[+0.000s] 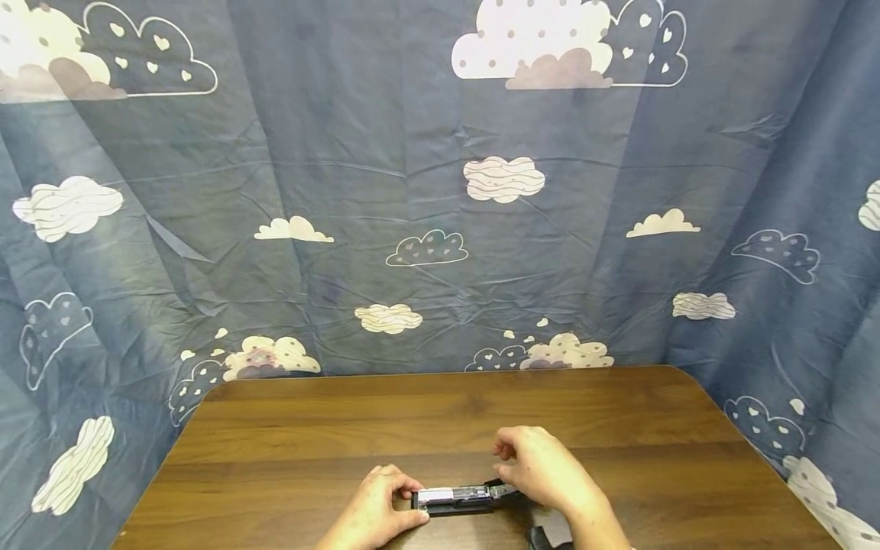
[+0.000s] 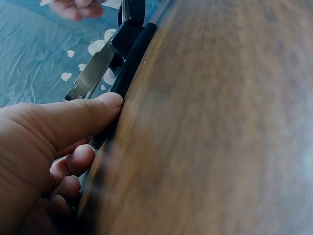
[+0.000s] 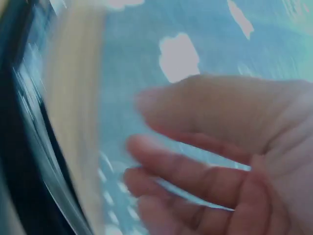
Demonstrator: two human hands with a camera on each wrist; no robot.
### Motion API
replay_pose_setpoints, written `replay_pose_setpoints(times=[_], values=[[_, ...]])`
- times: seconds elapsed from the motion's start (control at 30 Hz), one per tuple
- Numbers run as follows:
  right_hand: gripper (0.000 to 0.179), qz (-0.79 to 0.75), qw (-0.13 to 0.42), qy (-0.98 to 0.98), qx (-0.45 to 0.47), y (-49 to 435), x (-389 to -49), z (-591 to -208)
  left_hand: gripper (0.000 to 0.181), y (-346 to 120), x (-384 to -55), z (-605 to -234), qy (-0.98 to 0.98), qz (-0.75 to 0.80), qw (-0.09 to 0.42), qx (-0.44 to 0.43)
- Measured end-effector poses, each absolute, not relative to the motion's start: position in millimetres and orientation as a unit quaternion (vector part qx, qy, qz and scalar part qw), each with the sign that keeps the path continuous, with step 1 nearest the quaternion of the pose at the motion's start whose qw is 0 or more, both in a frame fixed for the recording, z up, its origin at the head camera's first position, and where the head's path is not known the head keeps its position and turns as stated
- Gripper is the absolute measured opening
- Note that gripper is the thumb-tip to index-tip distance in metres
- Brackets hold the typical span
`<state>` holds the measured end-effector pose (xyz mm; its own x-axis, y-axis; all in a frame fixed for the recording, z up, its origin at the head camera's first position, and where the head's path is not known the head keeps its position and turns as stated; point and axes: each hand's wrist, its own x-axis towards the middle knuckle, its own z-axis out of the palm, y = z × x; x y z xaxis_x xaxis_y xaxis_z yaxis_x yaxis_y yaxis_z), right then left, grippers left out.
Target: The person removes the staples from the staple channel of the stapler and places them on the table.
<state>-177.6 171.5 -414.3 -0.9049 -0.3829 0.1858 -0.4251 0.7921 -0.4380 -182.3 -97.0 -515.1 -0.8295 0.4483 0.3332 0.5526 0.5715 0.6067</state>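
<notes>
1. The stapler (image 1: 457,498) lies on the wooden table (image 1: 330,420), near the edge where the person sits, between the two hands and lengthwise from left to right.
2. It is opened up: seen from the left wrist, the metal strip (image 2: 95,71) slants away from the black base (image 2: 132,63), and the black top (image 2: 133,12) stands up at the far end, by the hinge.
3. The left hand (image 1: 378,504) has the stapler's left end in a pinch, thumb on the near side and fingers on the far side. From the left wrist, the thumb is pressed along the base, with the other fingertips curled in just below it.
4. The right hand (image 1: 543,466) hovers by the hinge end, a little above the table. Its fingers are loosely bent, with a narrow gap between thumb and forefinger, and they hold nothing; the right wrist view shows them apart from the stapler, though blurred.
5. Under the right forearm, at the bottom of the head view, there is a black thing (image 1: 541,539), mostly cut off; I cannot tell what it is.
6. Behind the table hangs a creased blue cloth (image 1: 364,153), printed with pale clouds (image 1: 505,179), which also comes round both sides.
</notes>
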Motion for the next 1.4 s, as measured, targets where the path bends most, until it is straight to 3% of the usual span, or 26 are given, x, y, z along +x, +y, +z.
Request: replay_pose_setpoints(times=[0.33,0.7,0.93,1.4], values=[[0.022,0.188,0.034,-0.953,0.235,125.2,-171.2,-438.8,0.027,-95.0,-182.9,-511.5,-0.888,-0.369,0.06,-0.269],[0.023,0.209,0.009,-0.949,0.236,118.1,-171.3,-444.6,0.028,-94.0,-183.2,-508.8,-0.887,-0.372,0.061,-0.268],[0.022,0.21,0.031,-0.949,0.233,115.3,-169.6,-444.4,0.027,-96.0,-181.7,-509.7,-0.89,-0.361,0.063,-0.272],[0.02,0.229,0.023,-0.944,0.235,112.0,-171.9,-450.0,0.025,-96.2,-180.6,-512.8,-0.887,-0.364,0.063,-0.276]])
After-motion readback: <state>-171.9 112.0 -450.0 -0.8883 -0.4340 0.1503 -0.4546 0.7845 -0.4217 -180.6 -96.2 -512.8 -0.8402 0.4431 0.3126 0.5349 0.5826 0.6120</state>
